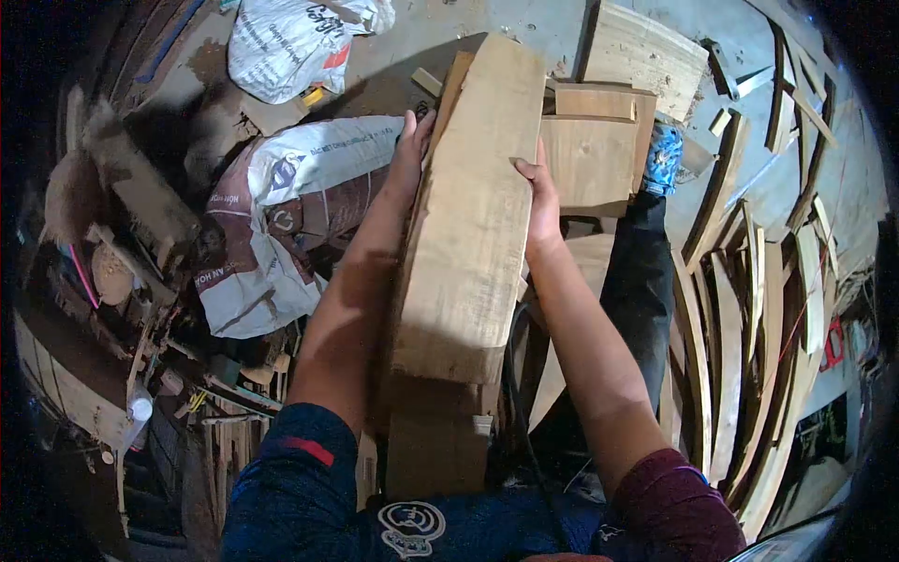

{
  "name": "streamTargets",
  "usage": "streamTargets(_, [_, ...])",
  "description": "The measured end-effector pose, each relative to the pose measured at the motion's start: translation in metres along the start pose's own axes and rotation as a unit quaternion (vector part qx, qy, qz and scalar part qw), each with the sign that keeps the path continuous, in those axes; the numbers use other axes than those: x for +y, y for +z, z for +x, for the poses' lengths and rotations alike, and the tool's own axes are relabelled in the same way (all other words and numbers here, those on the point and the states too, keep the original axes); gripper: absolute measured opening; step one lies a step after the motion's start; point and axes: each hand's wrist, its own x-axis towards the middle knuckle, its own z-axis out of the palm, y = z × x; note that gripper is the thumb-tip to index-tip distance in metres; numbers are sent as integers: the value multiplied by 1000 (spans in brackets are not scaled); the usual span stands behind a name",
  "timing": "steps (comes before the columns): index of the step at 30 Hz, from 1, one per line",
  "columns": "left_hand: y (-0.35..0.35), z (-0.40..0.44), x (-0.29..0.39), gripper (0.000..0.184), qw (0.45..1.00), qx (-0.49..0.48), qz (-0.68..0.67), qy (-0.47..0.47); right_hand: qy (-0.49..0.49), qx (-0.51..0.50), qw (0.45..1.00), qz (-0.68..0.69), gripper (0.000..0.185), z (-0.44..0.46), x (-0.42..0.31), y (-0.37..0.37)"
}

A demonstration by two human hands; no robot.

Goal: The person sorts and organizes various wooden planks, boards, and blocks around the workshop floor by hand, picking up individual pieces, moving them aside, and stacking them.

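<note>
A long, pale wooden board [473, 225] lies in front of me, pointing away from my body, with at least one browner board [456, 80] under its left edge. My left hand [409, 157] grips the left side of these boards; its fingers are partly hidden. On the right edge, my right hand [540, 201] holds the pale board with the thumb on top and the other fingers mostly out of sight. Below its near end, another brown wooden piece [435, 450] shows close to my shirt.
Shorter wooden blocks [590, 155] are stacked at the right, beside a blue patterned object [664, 159]. Long, curved wood strips [726, 365] spread across the right side. Printed sacks [318, 155] and a white bag [290, 47] lie left, near scrap wood [140, 197].
</note>
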Motion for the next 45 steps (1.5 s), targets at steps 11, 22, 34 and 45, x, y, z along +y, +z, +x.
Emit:
streamTargets(11, [13,-36,10,70,992,-68,-5,-106,77,-42,980,-181,78,6,-6,-1])
streamTargets(22, [-7,-120,7,81,927,1,370,-54,289,41,957,1,77,-74,4,14])
streamTargets(34, [75,-173,37,60,987,-9,16,-162,299,30,947,-113,76,-89,-13,33])
streamTargets(45, [117,-167,-107,70,976,173,38,126,192,-93,888,-406,72,-89,-101,-50])
